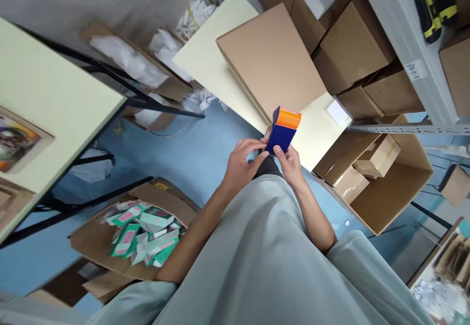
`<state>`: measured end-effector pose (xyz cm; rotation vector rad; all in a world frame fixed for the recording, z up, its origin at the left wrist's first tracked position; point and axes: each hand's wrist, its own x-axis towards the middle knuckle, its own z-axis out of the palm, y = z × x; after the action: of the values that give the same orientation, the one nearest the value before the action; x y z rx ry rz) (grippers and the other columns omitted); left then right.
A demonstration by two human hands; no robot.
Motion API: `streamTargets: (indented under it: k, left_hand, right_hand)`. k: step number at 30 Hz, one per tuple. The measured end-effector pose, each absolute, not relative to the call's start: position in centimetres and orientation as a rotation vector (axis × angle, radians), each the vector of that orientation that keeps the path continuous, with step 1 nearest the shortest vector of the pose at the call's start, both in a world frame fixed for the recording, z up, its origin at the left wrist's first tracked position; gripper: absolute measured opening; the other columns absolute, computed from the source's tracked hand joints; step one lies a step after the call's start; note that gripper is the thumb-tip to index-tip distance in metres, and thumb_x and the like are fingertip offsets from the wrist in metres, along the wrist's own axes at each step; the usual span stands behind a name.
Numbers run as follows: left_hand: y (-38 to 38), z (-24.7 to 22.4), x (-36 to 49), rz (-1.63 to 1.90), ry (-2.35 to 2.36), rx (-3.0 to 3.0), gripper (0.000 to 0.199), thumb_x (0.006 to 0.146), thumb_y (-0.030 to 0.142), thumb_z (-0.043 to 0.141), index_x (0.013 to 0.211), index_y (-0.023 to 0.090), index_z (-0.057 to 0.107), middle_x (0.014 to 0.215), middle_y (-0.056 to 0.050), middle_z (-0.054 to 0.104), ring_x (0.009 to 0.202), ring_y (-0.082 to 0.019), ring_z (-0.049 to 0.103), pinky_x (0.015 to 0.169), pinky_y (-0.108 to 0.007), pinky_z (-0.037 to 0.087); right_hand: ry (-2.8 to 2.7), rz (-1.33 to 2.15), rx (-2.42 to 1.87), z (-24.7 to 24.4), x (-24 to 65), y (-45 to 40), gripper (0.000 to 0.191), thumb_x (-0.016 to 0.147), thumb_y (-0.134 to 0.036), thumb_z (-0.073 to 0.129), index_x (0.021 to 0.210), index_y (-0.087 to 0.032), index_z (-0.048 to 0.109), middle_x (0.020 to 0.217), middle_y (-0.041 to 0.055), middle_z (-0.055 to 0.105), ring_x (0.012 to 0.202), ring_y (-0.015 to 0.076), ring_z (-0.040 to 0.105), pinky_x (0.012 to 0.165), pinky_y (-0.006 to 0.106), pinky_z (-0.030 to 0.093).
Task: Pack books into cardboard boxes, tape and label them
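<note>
In front of my body is a dark blue tape dispenser (282, 138) with a bright orange front end. My right hand (290, 164) is closed on its lower right side, thumb lying on the blue face. At the lower left edge, my left hand (243, 161) pinches with thumb and fingers. A pale curved edge, seemingly the tape roll, shows behind those fingertips; the rest is hidden. Just beyond the dispenser, a large closed cardboard box (273, 58) rests on a pale yellow tabletop (312, 139).
An open carton (400, 193) holding smaller boxes stands on the right. To the left is a carton (97, 251) full of green-and-white packets. Shelving (400, 41) with brown boxes rises at upper right. Another pale table (55, 85) stands at far left.
</note>
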<state>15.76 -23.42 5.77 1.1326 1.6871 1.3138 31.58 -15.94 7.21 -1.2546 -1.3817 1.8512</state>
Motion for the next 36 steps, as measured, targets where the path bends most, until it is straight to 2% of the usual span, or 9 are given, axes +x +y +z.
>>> streamTargets:
  k: [3,5,9,14,20,24,27,32,36]
  left_hand:
    - [-25.5,7.1,15.3,1.425,1.695,1.077,0.044,0.110,0.058,0.075,0.141,0.026,0.078,0.134,-0.011,0.078,0.122,-0.026,0.077,0.101,-0.040,0.070]
    - [-26.4,8.7,14.7,1.460,1.703,1.092,0.050,0.109,0.058,0.075,0.147,0.026,0.074,0.139,-0.012,0.075,0.126,-0.027,0.076,0.101,-0.039,0.070]
    - [-27.7,12.2,13.9,1.388,1.704,1.255,0.040,0.109,0.051,0.077,0.140,0.026,0.078,0.132,-0.010,0.074,0.125,-0.028,0.075,0.104,-0.042,0.070]
    - [-29.7,13.4,13.8,1.321,1.615,1.294,0.031,0.100,0.049,0.087,0.120,0.026,0.084,0.116,-0.006,0.077,0.115,-0.028,0.076,0.103,-0.045,0.069]
    - [-31.6,11.4,14.2,1.277,1.595,1.401,0.021,0.105,0.047,0.081,0.100,0.027,0.084,0.096,-0.003,0.077,0.099,-0.025,0.076,0.093,-0.041,0.067]
    - [-32.2,9.8,15.1,1.366,1.643,1.406,0.020,0.108,0.047,0.078,0.099,0.029,0.083,0.095,-0.003,0.079,0.094,-0.024,0.074,0.091,-0.040,0.065]
    - [-32.6,8.1,16.3,1.408,1.666,1.395,0.024,0.111,0.047,0.073,0.098,0.029,0.081,0.097,-0.003,0.080,0.091,-0.024,0.072,0.090,-0.041,0.064]
    - [-33.5,4.6,16.3,1.511,1.776,1.274,0.026,0.112,0.048,0.072,0.096,0.028,0.078,0.098,-0.003,0.080,0.089,-0.022,0.071,0.088,-0.039,0.064]
    - [-33.0,0.0,14.2,1.566,1.879,1.137,0.020,0.108,0.043,0.080,0.098,0.026,0.079,0.098,-0.001,0.079,0.087,-0.018,0.069,0.088,-0.036,0.063]
  right_hand:
    - [-1.583,1.732,-1.253,7.7,34.1,-18.6,0.062,0.103,-0.082,0.071,0.127,-0.026,0.080,0.117,0.0086,0.088,0.121,0.0309,0.083,0.116,0.049,0.066]
    - [-1.794,1.616,-1.232,8.0,36.1,-20.0,0.054,0.108,-0.076,0.070,0.125,-0.026,0.080,0.117,0.0092,0.087,0.118,0.0310,0.082,0.115,0.049,0.065]
    - [-2.198,1.338,-1.104,8.9,39.7,-22.2,0.044,0.113,-0.067,0.066,0.121,-0.026,0.079,0.118,0.0118,0.085,0.115,0.0321,0.079,0.111,0.050,0.065]
    - [-2.490,1.132,-0.958,9.7,42.2,-23.9,0.039,0.118,-0.060,0.058,0.122,-0.026,0.077,0.124,0.0147,0.084,0.124,0.0338,0.077,0.117,0.054,0.063]
    - [-2.649,1.043,-0.937,10.1,43.5,-24.5,0.039,0.118,-0.061,0.058,0.119,-0.026,0.077,0.116,0.0142,0.084,0.122,0.0352,0.077,0.117,0.058,0.062]
    - [-2.692,0.994,-0.922,10.3,43.5,-24.3,0.040,0.119,-0.061,0.057,0.120,-0.026,0.075,0.119,0.0144,0.084,0.119,0.0343,0.078,0.114,0.055,0.062]
    - [-2.757,0.979,-0.921,10.1,44.0,-24.0,0.039,0.119,-0.060,0.056,0.113,-0.026,0.073,0.111,0.0134,0.082,0.114,0.0333,0.078,0.110,0.052,0.064]
    - [-2.929,0.877,-1.016,8.8,48.4,-23.7,0.043,0.120,-0.062,0.053,0.100,-0.026,0.066,0.095,0.0115,0.077,0.099,0.0326,0.077,0.096,0.049,0.066]
    - [-3.014,0.736,-1.209,6.7,53.0,-23.8,0.049,0.120,-0.066,0.044,0.093,-0.028,0.060,0.085,0.0100,0.073,0.086,0.0330,0.075,0.083,0.047,0.065]
